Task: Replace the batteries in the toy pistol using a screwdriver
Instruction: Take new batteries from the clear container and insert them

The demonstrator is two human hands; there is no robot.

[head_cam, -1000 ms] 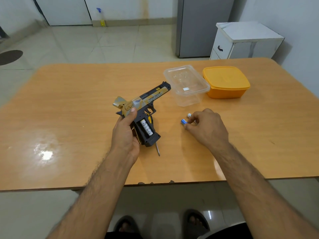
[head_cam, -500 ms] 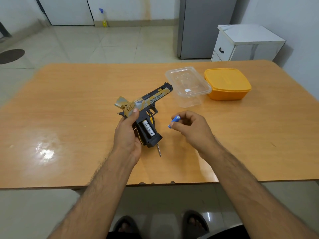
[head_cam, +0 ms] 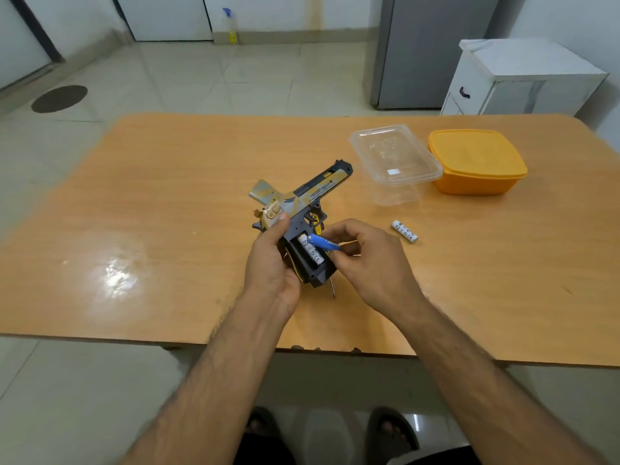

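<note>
The black-and-gold plastic toy pistol (head_cam: 303,209) is gripped by the left hand (head_cam: 271,263) above the bench (head_cam: 167,196); the blue cylindrical battery (head_cam: 322,243), lifted since, is pinched by the right hand (head_cam: 365,260) at the open compartment, ready for insertion.

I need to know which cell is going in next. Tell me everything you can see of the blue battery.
The blue battery is a small slim cylinder with a glossy blue wrap; any print is too blurred to read. The right hand pinches one end in its fingertips. It is tilted, its free end pointing at the open grip of the toy pistol, just over the white battery already seated there. It is not yet seated.
</note>
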